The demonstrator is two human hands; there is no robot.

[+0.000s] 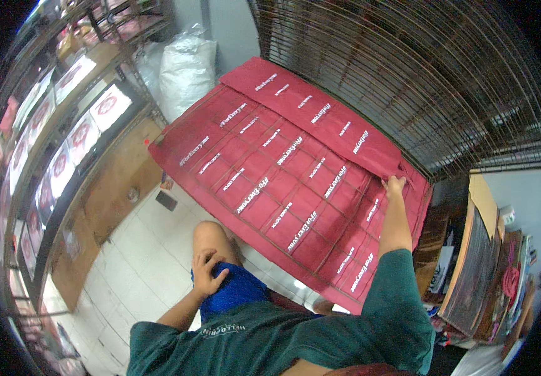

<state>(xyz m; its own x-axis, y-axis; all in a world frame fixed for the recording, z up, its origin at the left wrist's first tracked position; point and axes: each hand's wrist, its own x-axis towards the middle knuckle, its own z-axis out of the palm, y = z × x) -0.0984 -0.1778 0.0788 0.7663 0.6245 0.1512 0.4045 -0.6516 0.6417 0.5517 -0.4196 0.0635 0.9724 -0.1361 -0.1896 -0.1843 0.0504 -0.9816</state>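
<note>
A wide sheet of red fabric point(264, 166) with white printing lies over a wire-grid rack, whose lines show through it. On its far side lies another red printed piece point(327, 119), overlapping the sheet. My right hand point(394, 183) is closed on the near right corner of that piece, fingers pinched together, arm stretched forward. The cloth bunches slightly beside the fingers. My left hand point(206, 272) rests on my thigh at the hem of blue shorts point(233, 291), its fingers spread and slightly bent, holding nothing.
Behind the fabric rise several wire racks point(408, 69), tilted up. To the left runs a long bench point(117, 188) with printed sheets point(60, 169) on it. A white sack point(187, 75) stands by the wall. Framed screens point(464, 269) lean at right. A dark flat object point(166, 200) is near the tiled floor.
</note>
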